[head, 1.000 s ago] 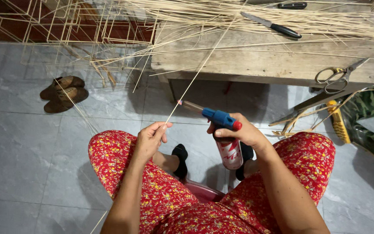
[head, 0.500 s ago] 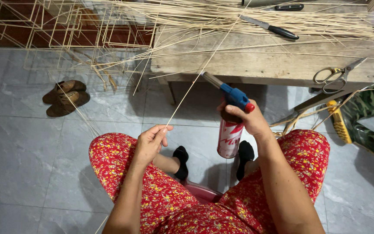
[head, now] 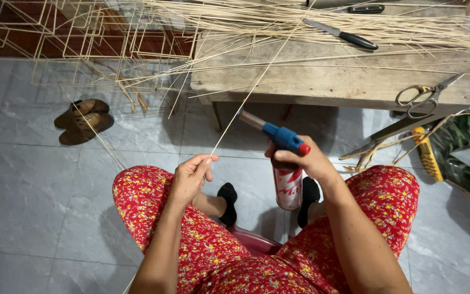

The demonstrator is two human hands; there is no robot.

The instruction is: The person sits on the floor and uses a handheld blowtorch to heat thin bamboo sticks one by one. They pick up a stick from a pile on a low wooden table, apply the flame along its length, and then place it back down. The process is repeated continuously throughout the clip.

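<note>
Bamboo strip [head: 246, 100], thin and pale, slants from the left hand [head: 190, 177], which pinches its lower end between thumb and fingertips, up to the loose bundle on the wooden table [head: 327, 81]. It looks light, springy and easily snapped, so a hold near the end suits it. Further right, the right hand [head: 305, 160] is wrapped around a blue-headed gas torch [head: 285, 163], its nozzle just beside the strip.

Beside the pale wooden table [head: 327, 81], red floral trousers [head: 159, 212] are showing; the torch [head: 285, 139] is showing blue (red-tipped) over a red-white canister [head: 288, 188].
</note>
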